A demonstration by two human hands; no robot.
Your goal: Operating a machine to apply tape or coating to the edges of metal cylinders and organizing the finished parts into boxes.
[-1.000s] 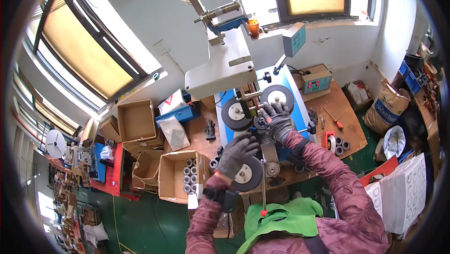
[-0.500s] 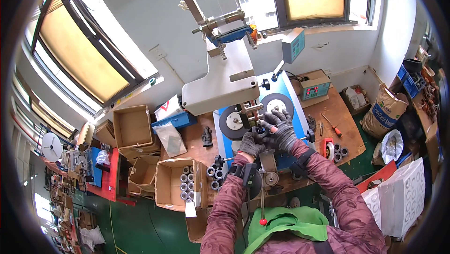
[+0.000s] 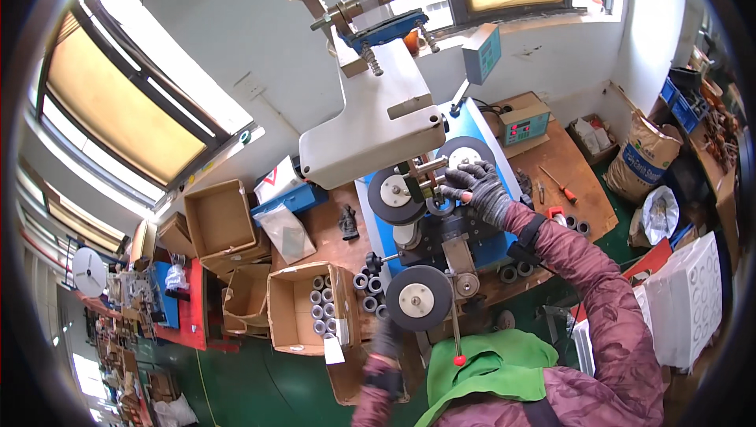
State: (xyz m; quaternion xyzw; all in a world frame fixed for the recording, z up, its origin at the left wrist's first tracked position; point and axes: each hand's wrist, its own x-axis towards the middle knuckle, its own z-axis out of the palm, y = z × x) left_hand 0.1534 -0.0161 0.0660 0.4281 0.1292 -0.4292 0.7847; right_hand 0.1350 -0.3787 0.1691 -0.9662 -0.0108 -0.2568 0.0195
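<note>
Under the right hand point(image 3: 480, 189), a grey ring point(image 3: 439, 206) on the machine point(image 3: 441, 230)

— We see our right hand point(image 3: 478, 188) in a dark grey knitted glove, with a maroon quilted sleeve point(image 3: 606, 301) behind it.

— And our left hand point(image 3: 386, 342) wears the same dark grey glove. We have a bright green cloth point(image 3: 496, 372) over our front.

— The cream-white metal machine head point(image 3: 370, 124) sits on a blue machine base point(image 3: 480, 135), and we count black round wheels with pale silver centres point(image 3: 418, 298).

— The lever with the small red ball tip point(image 3: 458, 360) shows below them. Our brown wooden bench point(image 3: 563, 161) carries a red-handled screwdriver point(image 3: 562, 187).

— The plain brown cardboard box point(image 3: 303, 309) holds grey metal rings with dark middles point(image 3: 318, 306).
</note>
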